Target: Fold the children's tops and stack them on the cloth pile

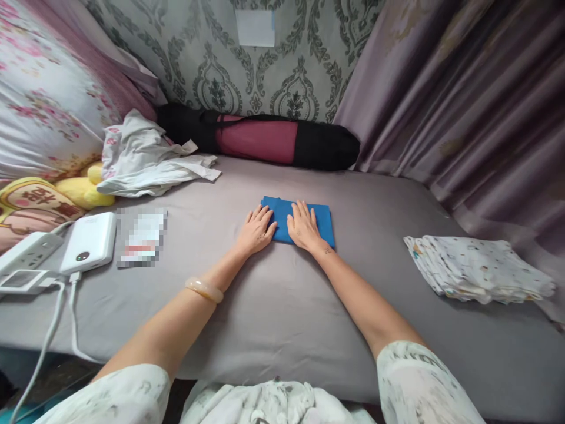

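Observation:
A folded blue cloth (324, 222) lies flat on the grey sheet in front of me, shaped into a neat rectangle. My left hand (258, 228) rests at its left edge, with fingers stretched out and the fingertips on the fabric. On the middle of the cloth my right hand (303, 227) lies flat, its fingers extended and pointing away from me. Neither hand grips anything. The parts of the cloth beneath the hands are hidden.
A folded white patterned cloth (479, 268) lies on the right of the grey sheet (282, 306). A crumpled white garment (154, 159) and a black-and-red long bag (258, 138) lie at the back. A white power bank (90, 241) and power strip (30, 253) with cables sit left.

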A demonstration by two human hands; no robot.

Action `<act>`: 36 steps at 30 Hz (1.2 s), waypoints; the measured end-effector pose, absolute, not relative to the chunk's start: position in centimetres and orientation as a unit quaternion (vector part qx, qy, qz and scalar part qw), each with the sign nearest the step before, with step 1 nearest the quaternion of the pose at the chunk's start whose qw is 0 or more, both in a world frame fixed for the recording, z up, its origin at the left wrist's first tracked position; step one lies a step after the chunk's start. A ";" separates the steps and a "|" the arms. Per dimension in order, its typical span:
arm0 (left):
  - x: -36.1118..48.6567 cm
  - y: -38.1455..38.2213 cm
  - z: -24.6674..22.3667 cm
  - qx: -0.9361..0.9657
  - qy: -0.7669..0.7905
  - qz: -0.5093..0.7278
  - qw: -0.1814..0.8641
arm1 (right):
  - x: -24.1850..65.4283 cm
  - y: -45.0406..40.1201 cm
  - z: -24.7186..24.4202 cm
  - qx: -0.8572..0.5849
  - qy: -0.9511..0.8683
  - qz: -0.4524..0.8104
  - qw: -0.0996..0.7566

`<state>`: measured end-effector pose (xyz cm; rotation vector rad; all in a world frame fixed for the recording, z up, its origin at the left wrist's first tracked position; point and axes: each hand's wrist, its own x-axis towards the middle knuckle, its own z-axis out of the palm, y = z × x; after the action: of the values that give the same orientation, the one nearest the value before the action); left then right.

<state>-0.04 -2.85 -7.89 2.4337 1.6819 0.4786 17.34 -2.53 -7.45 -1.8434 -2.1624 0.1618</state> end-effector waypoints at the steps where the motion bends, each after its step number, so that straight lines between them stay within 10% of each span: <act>1: 0.0 -2.9 -7.9 0.810 0.560 0.157 0.071 | 17.9 -2.6 -7.4 -0.647 -0.746 0.048 0.149; 36: 2.4 6.3 -3.1 0.829 0.559 0.002 0.011 | 25.3 2.0 -2.9 -0.710 -0.700 0.078 0.022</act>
<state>2.42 6.32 -3.07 2.5859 1.7436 0.0071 25.33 1.97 -2.90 -2.1987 -2.1683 0.2405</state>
